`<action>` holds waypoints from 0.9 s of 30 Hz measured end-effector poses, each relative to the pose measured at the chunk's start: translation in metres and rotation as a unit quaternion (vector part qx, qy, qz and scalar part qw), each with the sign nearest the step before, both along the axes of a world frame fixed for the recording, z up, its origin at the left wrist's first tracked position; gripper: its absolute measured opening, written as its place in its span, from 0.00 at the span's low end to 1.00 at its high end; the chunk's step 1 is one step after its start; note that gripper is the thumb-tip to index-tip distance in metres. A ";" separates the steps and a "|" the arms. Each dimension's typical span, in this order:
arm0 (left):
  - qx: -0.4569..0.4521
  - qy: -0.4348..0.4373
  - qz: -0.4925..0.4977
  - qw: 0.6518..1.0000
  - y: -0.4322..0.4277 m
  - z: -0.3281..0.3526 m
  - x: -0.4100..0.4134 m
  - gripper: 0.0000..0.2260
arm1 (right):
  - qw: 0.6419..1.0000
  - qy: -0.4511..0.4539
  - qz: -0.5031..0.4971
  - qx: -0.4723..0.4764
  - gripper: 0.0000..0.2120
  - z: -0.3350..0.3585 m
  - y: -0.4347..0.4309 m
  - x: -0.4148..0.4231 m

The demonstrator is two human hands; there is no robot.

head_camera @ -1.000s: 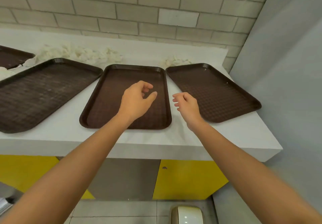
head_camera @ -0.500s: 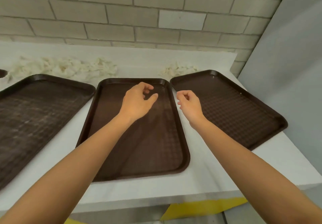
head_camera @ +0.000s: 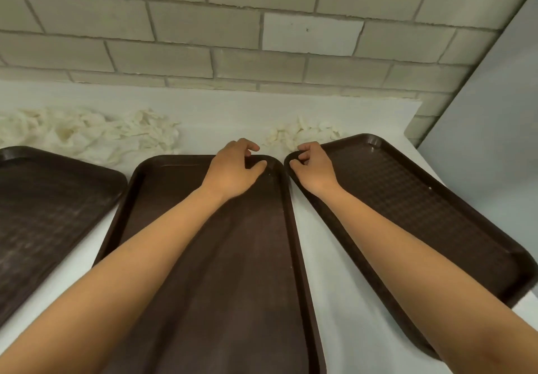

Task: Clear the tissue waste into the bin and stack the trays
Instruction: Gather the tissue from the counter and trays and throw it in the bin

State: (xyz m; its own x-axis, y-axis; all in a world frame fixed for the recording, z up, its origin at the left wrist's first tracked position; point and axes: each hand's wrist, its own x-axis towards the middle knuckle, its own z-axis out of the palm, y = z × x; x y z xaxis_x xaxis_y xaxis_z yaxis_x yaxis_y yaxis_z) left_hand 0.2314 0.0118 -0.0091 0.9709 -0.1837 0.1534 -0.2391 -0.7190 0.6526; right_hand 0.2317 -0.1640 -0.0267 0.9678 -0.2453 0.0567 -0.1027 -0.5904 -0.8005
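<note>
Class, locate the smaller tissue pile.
Head view, right of centre: the smaller tissue pile lies on the counter behind the middle tray and right tray.

Both arms stretch forward, left hand (head_camera: 233,169) and right hand (head_camera: 314,169) loosely curled.

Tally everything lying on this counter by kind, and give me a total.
Brown trays: 3, left, middle, right
Tissue heaps: 2, large, small
Total: 5
</note>
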 end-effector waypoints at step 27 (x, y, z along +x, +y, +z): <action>-0.003 -0.018 -0.049 0.999 -0.037 -0.041 0.112 0.18 | 0.987 -0.084 0.000 -0.137 0.13 -0.009 -0.017 0.105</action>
